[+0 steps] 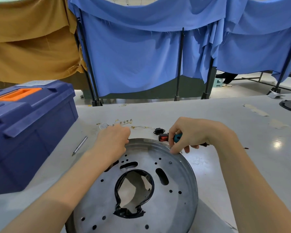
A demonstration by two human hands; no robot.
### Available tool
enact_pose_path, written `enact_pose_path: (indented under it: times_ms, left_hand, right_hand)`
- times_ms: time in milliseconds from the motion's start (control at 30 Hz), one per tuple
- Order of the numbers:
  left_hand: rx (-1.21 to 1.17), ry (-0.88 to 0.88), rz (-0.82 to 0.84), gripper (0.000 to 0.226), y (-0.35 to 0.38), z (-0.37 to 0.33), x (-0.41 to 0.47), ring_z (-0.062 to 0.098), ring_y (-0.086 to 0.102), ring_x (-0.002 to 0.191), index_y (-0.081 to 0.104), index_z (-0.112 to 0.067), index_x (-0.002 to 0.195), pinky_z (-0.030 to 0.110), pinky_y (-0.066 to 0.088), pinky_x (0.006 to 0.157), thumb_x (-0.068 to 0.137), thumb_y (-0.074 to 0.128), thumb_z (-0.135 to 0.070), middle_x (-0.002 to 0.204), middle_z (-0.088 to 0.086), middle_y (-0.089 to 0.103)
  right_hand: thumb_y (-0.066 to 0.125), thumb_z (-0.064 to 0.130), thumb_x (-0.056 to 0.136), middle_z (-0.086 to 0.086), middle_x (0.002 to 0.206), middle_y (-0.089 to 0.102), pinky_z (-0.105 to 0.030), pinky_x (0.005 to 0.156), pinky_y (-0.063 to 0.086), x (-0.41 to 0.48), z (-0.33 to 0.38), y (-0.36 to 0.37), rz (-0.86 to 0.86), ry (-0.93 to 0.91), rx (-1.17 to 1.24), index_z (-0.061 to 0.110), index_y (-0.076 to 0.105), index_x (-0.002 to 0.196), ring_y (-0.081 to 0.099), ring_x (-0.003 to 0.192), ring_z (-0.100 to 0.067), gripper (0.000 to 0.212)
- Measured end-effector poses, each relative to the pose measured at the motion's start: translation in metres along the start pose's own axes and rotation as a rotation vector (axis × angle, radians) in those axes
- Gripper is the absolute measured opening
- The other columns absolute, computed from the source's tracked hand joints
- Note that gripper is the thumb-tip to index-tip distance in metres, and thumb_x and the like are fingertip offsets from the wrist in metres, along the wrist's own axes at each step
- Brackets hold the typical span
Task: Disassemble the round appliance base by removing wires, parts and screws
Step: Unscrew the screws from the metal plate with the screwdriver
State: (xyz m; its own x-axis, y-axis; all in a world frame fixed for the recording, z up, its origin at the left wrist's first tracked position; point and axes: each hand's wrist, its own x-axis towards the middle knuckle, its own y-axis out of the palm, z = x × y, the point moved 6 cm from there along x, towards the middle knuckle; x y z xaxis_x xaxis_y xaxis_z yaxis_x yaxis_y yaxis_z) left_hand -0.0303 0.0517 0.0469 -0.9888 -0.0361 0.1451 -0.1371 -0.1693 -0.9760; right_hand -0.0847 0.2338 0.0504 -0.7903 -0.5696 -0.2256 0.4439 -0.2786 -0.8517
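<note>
The round base (pixel 175 179) lies flat on the table (pixel 252 132), right in front of the person, its bare metal face up and full of holes and slots, with a ragged black-edged opening in the middle. The left hand (pixel 112 140) is curled over the far-left rim, gripping it. The right hand (pixel 191 133) is closed around a teal-handled screwdriver (pixel 177 137), and its thumb rests on the far-right rim. Just beyond the base lie loose wires (pixel 123 122), a black socket (pixel 159 131) and a red switch (pixel 163 137), so the wiring looks done. The base looks like stiff, thin sheet metal, light but slick and likely to spin. The rolled rim is the safest hold, well away from that torn centre edge.
</note>
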Motion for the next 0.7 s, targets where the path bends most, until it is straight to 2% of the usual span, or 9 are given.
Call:
enact_pose_path:
  times_ms: [67,167,233,267,333,433,533,600,700]
  left_hand:
    - [0.021,-0.028,0.043,0.003,-0.004,0.002,-0.003,0.028,0.058,0.095,0.053,-0.014,0.096,0.031,0.036,0.068,0.097,0.051,-0.016,0.095,0.005,0.05]
    - [0.046,-0.033,0.039,0.017,-0.013,0.004,-0.005,0.024,0.051,0.084,0.049,-0.016,0.09,0.032,0.038,0.07,0.094,0.059,-0.029,0.085,0.0,0.046]
    - [-0.051,0.016,0.054,0.031,-0.013,0.001,-0.004,0.023,0.057,0.1,0.059,-0.019,0.112,0.034,0.046,0.081,0.093,0.058,-0.044,0.105,0.0,0.061]
    - [-0.13,0.053,0.068,0.039,-0.012,-0.003,-0.004,0.022,0.056,0.113,0.057,-0.026,0.128,0.036,0.047,0.091,0.094,0.056,-0.045,0.12,-0.001,0.063]
    - [-0.228,0.142,0.069,0.043,-0.009,-0.013,-0.006,0.02,0.051,0.124,0.048,-0.038,0.139,0.037,0.046,0.098,0.096,0.054,-0.042,0.132,-0.005,0.06]
    - [-0.236,0.148,0.013,0.036,-0.003,-0.012,-0.003,0.017,0.056,0.116,0.054,-0.044,0.132,0.027,0.045,0.083,0.098,0.054,-0.033,0.124,-0.008,0.066]
    - [-0.243,0.09,-0.003,0.042,0.002,-0.002,-0.001,0.009,0.062,0.105,0.062,-0.039,0.126,0.022,0.046,0.077,0.095,0.056,-0.011,0.113,-0.01,0.071]
    - [-0.234,0.062,0.001,0.04,0.004,0.002,0.0,0.011,0.062,0.102,0.066,-0.032,0.121,0.024,0.048,0.078,0.092,0.056,-0.006,0.108,-0.008,0.071]
    - [-0.185,0.015,0.004,0.026,-0.002,0.003,-0.001,0.024,0.062,0.099,0.069,-0.019,0.105,0.035,0.052,0.079,0.088,0.057,-0.005,0.103,0.002,0.067]
  right_hand:
    - [0.077,0.013,0.077,-0.009,0.069,0.067,-0.027,0.05,0.046,0.002,0.002,0.003,0.011,-0.001,0.006,0.01,0.069,0.081,0.06,0.053,-0.015,0.009]
    - [0.074,0.012,0.081,-0.009,0.072,0.067,-0.024,0.049,0.047,0.006,0.005,0.004,-0.027,-0.032,0.013,0.011,0.068,0.082,0.057,0.047,-0.009,0.007]
    - [0.073,0.014,0.084,-0.01,0.082,0.068,-0.02,0.047,0.046,0.01,0.007,0.005,-0.078,-0.066,0.017,0.011,0.069,0.086,0.053,0.042,-0.004,0.005]
    - [0.072,0.016,0.085,-0.01,0.086,0.069,-0.019,0.047,0.045,0.012,0.008,0.005,-0.108,-0.085,0.03,0.012,0.07,0.087,0.052,0.041,-0.003,0.005]
    - [0.072,0.022,0.085,-0.007,0.087,0.069,-0.022,0.051,0.047,0.014,0.01,0.006,-0.159,-0.113,0.056,0.014,0.071,0.087,0.055,0.049,-0.005,0.008]
    - [0.08,0.034,0.076,0.002,0.071,0.068,-0.021,0.051,0.046,0.009,0.006,-0.001,-0.161,-0.094,0.071,0.017,0.071,0.081,0.06,0.054,-0.007,0.02]
    - [0.084,0.026,0.071,-0.003,0.074,0.07,-0.022,0.052,0.049,0.001,-0.001,-0.007,-0.083,-0.064,0.026,0.018,0.072,0.081,0.062,0.053,-0.008,0.017]
    - [0.081,0.017,0.073,-0.009,0.075,0.071,-0.025,0.054,0.05,0.0,-0.002,-0.005,-0.045,-0.055,0.036,0.016,0.072,0.08,0.062,0.054,-0.01,0.012]
    - [0.078,0.013,0.076,-0.013,0.077,0.072,-0.029,0.056,0.05,0.004,0.001,-0.001,-0.049,-0.056,0.079,0.014,0.072,0.082,0.06,0.052,-0.012,0.008]
